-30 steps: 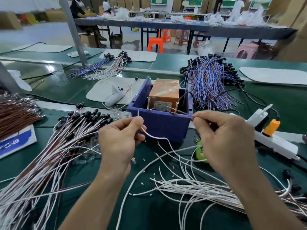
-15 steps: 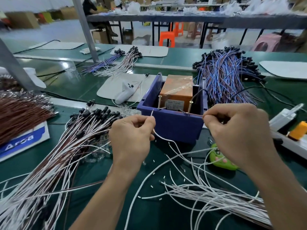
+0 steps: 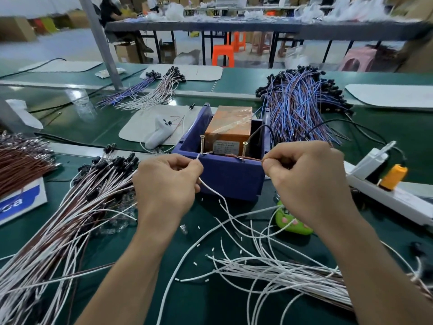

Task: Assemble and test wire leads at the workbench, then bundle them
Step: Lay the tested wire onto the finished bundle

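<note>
White lead (image 3: 210, 187) pinched by our left hand (image 3: 164, 184), brown lead (image 3: 251, 158) by our right hand (image 3: 307, 181); either tip could slip off its screw (image 3: 202, 144).

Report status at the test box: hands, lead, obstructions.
Left hand pinches white wire, tip at left screw. Right hand pinches brown wire at right screw. Nothing blocks the purple box.

A factory assembly floor: a long green-matted counter (image 3: 206, 301) heaped with wire leads (image 3: 70, 226), a blue box (image 3: 229, 179), a power strip (image 3: 386, 200), and beyond, another worktable (image 3: 257, 29), plastic stools (image 3: 223, 55) and cardboard cartons (image 3: 14, 29)
</note>
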Available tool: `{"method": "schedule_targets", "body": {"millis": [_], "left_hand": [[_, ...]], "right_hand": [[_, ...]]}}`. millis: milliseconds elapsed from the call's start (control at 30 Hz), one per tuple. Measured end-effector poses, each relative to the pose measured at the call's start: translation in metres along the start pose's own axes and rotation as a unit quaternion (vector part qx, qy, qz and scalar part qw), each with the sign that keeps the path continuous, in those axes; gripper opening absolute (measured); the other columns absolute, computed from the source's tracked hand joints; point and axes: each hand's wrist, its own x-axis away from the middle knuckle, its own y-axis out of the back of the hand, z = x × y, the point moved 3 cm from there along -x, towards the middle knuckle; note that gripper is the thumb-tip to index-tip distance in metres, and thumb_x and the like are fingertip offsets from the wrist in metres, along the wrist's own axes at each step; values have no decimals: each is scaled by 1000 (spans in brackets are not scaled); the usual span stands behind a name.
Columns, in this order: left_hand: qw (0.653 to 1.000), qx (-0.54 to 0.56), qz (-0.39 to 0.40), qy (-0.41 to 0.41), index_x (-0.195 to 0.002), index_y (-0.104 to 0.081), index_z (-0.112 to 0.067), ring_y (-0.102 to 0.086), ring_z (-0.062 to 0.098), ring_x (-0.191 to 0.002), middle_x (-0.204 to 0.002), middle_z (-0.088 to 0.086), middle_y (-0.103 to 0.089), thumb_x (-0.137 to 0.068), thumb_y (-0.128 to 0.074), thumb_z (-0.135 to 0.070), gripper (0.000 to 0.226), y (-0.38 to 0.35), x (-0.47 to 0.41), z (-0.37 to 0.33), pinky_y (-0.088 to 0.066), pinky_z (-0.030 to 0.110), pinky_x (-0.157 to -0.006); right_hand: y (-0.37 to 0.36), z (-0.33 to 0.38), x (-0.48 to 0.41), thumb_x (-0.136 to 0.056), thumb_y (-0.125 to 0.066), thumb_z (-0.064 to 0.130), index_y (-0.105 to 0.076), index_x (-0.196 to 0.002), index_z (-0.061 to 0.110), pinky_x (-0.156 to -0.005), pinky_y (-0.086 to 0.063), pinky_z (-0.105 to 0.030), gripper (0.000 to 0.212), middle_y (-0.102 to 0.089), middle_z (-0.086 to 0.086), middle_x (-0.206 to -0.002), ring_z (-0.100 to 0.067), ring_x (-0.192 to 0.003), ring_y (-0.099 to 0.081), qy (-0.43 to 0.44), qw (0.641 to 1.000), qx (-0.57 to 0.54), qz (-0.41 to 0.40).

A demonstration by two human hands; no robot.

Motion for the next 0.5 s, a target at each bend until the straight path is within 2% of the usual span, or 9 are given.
{"method": "schedule_targets", "body": {"millis": [500], "left_hand": [[1000,27,-11,10,-64,-76,-33,-60,10,-38,-48,1,-66,-74,-73,-21,16,-6,-2,5,-39,18,-35]], "right_hand": [[0,-2,0,-83,-67,23,-74,-70,24,-58,-52,-31,15,-64,8,-55,-14,-53,-59,-23,1000,-2,-10]]}}
